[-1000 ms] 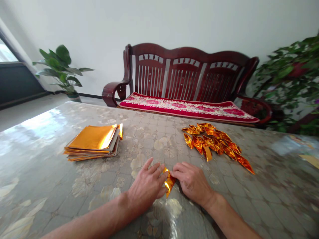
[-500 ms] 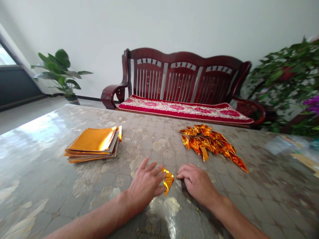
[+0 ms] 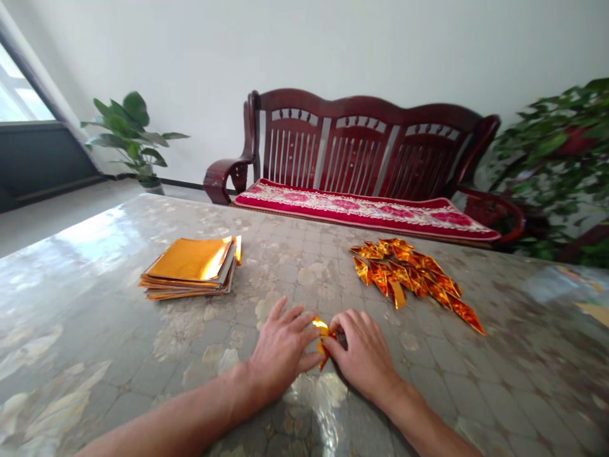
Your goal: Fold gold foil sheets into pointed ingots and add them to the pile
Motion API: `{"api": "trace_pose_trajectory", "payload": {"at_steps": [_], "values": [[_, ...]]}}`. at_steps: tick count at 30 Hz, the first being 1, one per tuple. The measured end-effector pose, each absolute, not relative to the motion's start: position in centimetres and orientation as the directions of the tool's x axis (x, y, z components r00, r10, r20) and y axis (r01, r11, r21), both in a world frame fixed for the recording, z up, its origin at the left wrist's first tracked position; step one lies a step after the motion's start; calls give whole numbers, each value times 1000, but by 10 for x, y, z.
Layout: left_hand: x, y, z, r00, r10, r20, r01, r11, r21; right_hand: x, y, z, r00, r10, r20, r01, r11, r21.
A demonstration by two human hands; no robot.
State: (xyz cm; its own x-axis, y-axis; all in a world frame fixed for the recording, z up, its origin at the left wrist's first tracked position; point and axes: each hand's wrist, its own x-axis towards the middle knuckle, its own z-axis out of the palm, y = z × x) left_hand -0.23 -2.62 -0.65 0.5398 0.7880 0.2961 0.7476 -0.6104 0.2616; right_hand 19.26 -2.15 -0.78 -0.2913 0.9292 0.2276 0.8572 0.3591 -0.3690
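Observation:
A small folded piece of gold foil paper point(image 3: 322, 325) sits low over the table between my two hands. My left hand point(image 3: 285, 343) holds its left side with thumb and forefinger, while the other fingers spread out flat. From the right, my right hand point(image 3: 364, 352) pinches the piece with thumb and curled fingers, covering much of it. Farther off to the right lies a cluster of folded gold foil pieces point(image 3: 413, 273), pointed at their ends. A stack of square gold foil sheets point(image 3: 193, 259) rests to the left, its edges uneven.
The table point(image 3: 124, 355) has a shiny floral cover. Behind it stands a dark wooden bench point(image 3: 356, 127) with a red patterned seat cover point(image 3: 361, 206). Clear plastic point(image 3: 561, 282) lies at the right. Potted plants point(image 3: 136, 139) stand beyond the table.
My right hand has moved left and closed on the right side of the folded foil piece. My left hand stays at its left side. The view has shifted slightly.

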Motion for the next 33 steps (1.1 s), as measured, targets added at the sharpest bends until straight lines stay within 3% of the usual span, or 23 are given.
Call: {"api": "trace_pose_trajectory", "payload": {"at_steps": [5, 12, 17, 23, 27, 33], "values": [[9, -27, -12, 581, 728, 365, 743, -657, 129, 192, -23, -9, -302, 922, 241, 856, 374, -356], [12, -29, -12, 565, 755, 333, 764, -631, 134, 202, -25, -9, -335, 902, 274, 839, 417, -349], [12, -31, -9, 531, 794, 296, 786, -592, 179, 199, -28, -9, -460, 834, 305, 819, 531, -218], [13, -30, -9, 513, 809, 288, 807, -568, 159, 196, -32, -4, -513, 809, 287, 827, 556, -88], [9, -27, -9, 525, 806, 274, 801, -576, 160, 200, -37, -5, -495, 813, 307, 824, 551, -129], [4, -24, -5, 533, 789, 307, 793, -592, 145, 194, -48, -7, -485, 815, 318, 750, 574, -328]]}}
